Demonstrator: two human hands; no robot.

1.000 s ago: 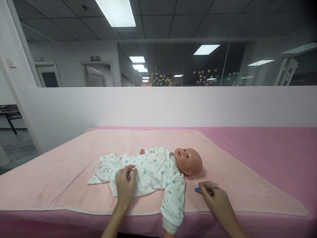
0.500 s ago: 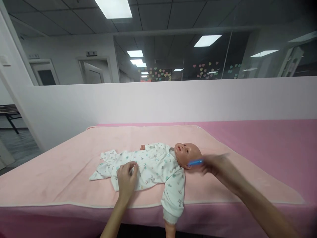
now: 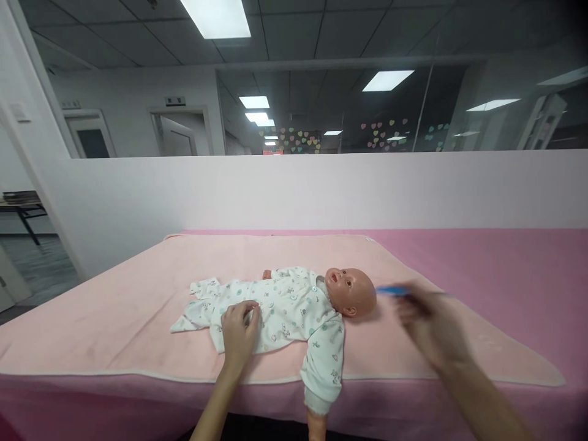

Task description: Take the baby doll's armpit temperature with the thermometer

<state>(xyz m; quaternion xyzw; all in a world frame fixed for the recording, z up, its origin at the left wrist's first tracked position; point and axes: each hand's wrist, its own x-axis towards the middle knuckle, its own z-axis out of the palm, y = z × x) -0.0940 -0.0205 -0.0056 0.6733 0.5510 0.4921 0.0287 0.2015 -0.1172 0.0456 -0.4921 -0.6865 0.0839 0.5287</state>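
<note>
A baby doll (image 3: 351, 293) lies on its back, head to the right, in a white printed outfit (image 3: 280, 309). One doll arm hangs over the front edge. My left hand (image 3: 239, 329) rests on the outfit at the doll's waist, fingers curled and thumb close to them, closed on the cloth. To the right of the doll's head, my right hand (image 3: 429, 321) is blurred by motion. It is closed round a slim blue stick-like object (image 3: 390, 290) that points toward the head; its exact kind is too smeared to tell.
A peach blanket (image 3: 114, 306) with a pale border covers much of the pink bed surface (image 3: 505, 282). Behind it stands a low white wall (image 3: 321, 190) with glass above. At far left is a dark-legged table (image 3: 27, 214).
My right hand has moved right and slightly up, taking the blue object away from beside the doll's ear. My left hand stays on the outfit. The camera view has shifted slightly.
</note>
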